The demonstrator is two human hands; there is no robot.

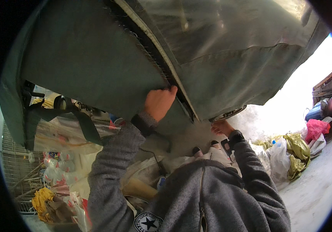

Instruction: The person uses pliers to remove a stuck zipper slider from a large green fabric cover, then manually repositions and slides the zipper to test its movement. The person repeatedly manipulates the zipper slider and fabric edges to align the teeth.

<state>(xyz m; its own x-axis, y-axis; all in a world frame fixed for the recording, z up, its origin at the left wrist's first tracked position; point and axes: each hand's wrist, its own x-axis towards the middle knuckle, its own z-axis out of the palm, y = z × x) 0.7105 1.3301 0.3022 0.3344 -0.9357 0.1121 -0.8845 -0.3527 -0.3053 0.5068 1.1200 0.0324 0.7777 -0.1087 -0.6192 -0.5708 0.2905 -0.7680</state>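
Note:
A large dark green fabric cover (84, 58) fills the upper view, split by a long slanting opening that looks like a zipper. One side of the slit carries a pale strip (156, 40); the other side is dark with frayed threads. My left hand (160, 103) is closed in a pinch on the cover's edge at this slit; a zip pull, if any, is hidden by the fingers. Lower and to the right, my right hand (222, 127) is beside the cover's bottom edge, just under a curved wheel-like rim (229, 113). Its fingers are loosely bent and apart, with nothing visible in them.
A black strap (86, 125) hangs in a loop from the cover's left side. Wire racks (17, 154) and plastic-wrapped bottles (57, 168) stand at left, near a yellow cloth (42, 203). Plastic bags (280, 158) and a pink bag (315, 130) lie at right.

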